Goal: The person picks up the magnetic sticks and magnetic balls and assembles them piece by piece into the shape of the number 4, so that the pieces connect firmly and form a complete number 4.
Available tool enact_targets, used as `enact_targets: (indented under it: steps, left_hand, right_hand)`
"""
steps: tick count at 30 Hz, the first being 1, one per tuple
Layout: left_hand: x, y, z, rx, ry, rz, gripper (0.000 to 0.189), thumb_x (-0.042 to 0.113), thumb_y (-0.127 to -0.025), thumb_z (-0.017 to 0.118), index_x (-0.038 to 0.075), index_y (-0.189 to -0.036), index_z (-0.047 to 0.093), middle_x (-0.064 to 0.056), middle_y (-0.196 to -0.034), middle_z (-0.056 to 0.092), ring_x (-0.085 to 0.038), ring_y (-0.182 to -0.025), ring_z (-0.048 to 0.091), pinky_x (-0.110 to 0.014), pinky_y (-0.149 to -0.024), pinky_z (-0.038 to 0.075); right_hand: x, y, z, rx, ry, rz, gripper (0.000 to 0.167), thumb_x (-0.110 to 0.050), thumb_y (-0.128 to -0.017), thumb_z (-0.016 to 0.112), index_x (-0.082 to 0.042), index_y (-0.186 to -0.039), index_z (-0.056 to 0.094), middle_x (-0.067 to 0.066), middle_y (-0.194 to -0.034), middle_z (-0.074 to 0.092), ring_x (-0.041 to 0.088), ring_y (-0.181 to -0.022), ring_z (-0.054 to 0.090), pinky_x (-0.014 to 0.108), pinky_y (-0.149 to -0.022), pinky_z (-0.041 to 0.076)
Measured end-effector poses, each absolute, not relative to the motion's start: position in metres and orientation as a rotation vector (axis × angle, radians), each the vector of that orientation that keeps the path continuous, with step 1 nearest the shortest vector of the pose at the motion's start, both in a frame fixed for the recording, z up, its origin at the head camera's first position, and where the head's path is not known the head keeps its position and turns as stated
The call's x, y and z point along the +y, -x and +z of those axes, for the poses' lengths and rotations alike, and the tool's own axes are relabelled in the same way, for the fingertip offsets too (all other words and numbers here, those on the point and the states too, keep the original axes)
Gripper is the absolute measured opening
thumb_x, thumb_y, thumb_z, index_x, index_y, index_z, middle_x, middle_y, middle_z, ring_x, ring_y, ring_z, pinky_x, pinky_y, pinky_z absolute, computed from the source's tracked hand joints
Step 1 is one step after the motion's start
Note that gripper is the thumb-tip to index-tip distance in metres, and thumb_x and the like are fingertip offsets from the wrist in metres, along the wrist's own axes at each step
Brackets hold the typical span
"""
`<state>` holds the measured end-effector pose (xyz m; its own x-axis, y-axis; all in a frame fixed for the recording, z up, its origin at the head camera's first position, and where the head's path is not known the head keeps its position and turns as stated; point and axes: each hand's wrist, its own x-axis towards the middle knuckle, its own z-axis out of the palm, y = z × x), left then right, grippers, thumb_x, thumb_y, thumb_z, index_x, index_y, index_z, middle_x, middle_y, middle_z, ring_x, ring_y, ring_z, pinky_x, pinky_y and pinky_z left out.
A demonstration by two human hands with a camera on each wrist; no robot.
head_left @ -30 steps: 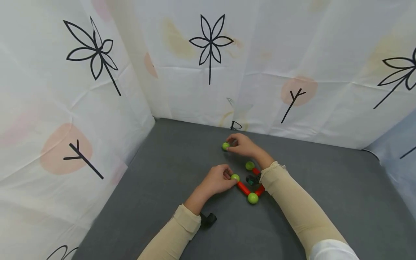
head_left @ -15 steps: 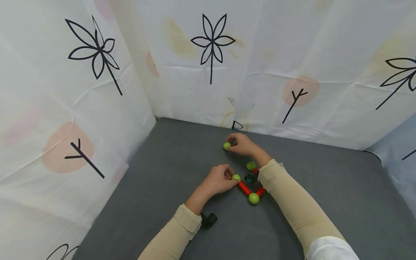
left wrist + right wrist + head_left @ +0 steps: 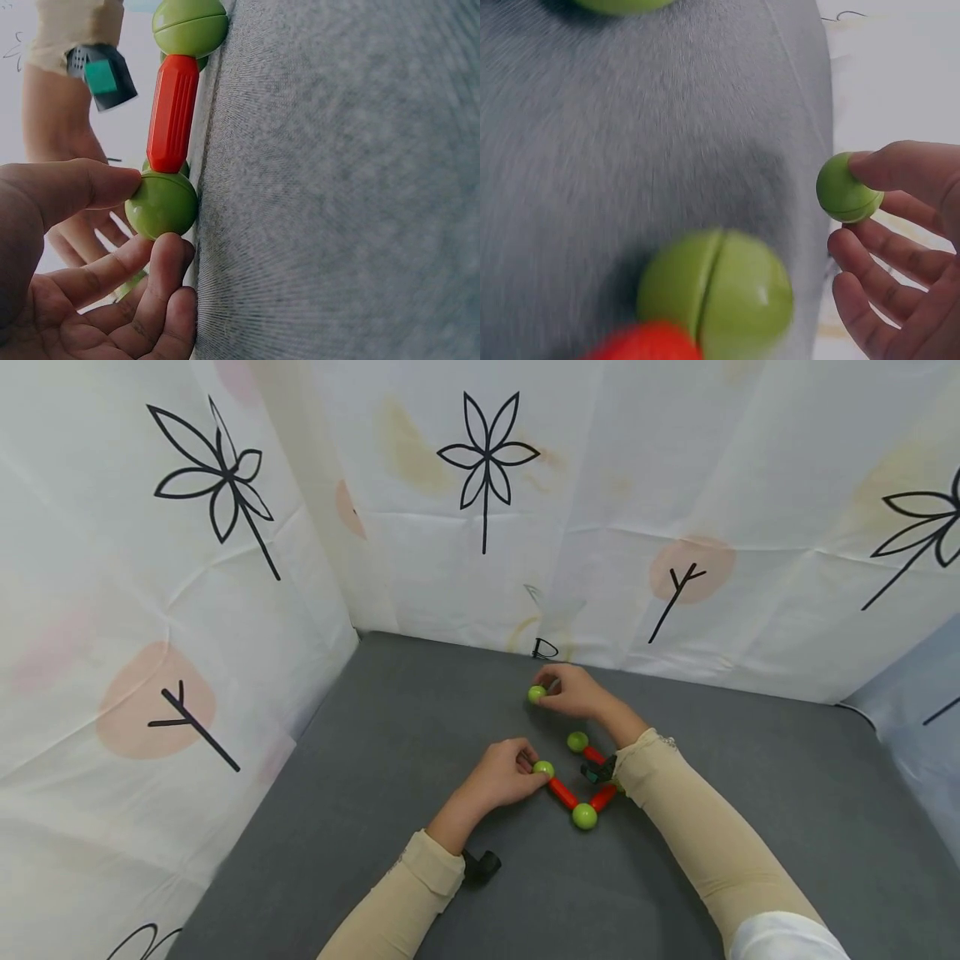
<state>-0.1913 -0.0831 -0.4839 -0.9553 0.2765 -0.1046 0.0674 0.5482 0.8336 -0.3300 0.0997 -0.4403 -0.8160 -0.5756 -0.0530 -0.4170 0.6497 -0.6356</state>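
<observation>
My left hand pinches a shiny green ball between thumb and fingers. A ridged red rod joins that ball to a green corner ball. From the corner a second red rod runs back to another ball, mostly hidden by the right sleeve. A third red rod leads to the far end ball, making an open-sided frame on the table. Beyond it, my right hand holds a separate green ball with thumb and fingertips, close over the table near its back edge.
The dark grey table meets a white cloth backdrop printed with flowers at the back and left. Black wrist cameras sit under both wrists, the right one overlapping the frame and the left one low over the table.
My right hand has shifted a little to the right with its green ball, uncovering more of the red rods. My left hand stays where it was on the end ball.
</observation>
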Motion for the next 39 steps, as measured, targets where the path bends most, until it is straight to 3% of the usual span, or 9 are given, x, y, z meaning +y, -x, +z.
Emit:
enact_targets:
  steps: [16, 27, 34, 39]
  left_hand:
    - [-0.08, 0.188, -0.482, 2.601, -0.272, 1.339, 0.022, 0.029, -0.095, 0.08, 0.01, -0.104, 0.072, -0.004, -0.099, 0.071, -0.012, -0.082, 0.065, -0.032, -0.073, 0.057]
    - [-0.078, 0.187, -0.48, 2.599, -0.241, 1.332, 0.022, 0.027, -0.095, 0.08, 0.009, -0.105, 0.072, -0.004, -0.099, 0.07, -0.014, -0.084, 0.065, -0.033, -0.075, 0.057]
    - [-0.077, 0.187, -0.481, 2.609, -0.263, 1.335, 0.022, 0.027, -0.095, 0.08, 0.009, -0.106, 0.072, -0.005, -0.099, 0.071, -0.014, -0.084, 0.065, -0.034, -0.075, 0.057]
    - [-0.077, 0.187, -0.482, 2.613, -0.262, 1.335, 0.022, 0.027, -0.095, 0.08, 0.009, -0.106, 0.072, -0.005, -0.099, 0.071, -0.015, -0.084, 0.065, -0.034, -0.075, 0.057]
  right_hand:
    - [0.191, 0.287, -0.418, 2.723, 0.738, -0.98, 0.03, -0.014, -0.1, 0.074, -0.003, -0.127, 0.069, 0.021, -0.13, 0.067, 0.038, -0.111, 0.069, 0.051, -0.089, 0.059]
    - [0.24, 0.237, -0.431, 2.758, 0.65, -1.042, 0.034, -0.017, -0.101, 0.075, -0.003, -0.131, 0.068, 0.019, -0.127, 0.069, 0.034, -0.107, 0.069, 0.042, -0.085, 0.059]
    - [0.262, 0.206, -0.441, 2.801, 0.604, -1.117, 0.03, -0.014, -0.1, 0.075, -0.002, -0.128, 0.069, 0.019, -0.122, 0.07, 0.017, -0.1, 0.069, 0.027, -0.077, 0.057]
    - [0.276, 0.188, -0.448, 2.82, 0.56, -1.132, 0.029, -0.012, -0.1, 0.075, -0.002, -0.127, 0.069, 0.019, -0.121, 0.071, 0.005, -0.097, 0.067, 0.027, -0.076, 0.057]
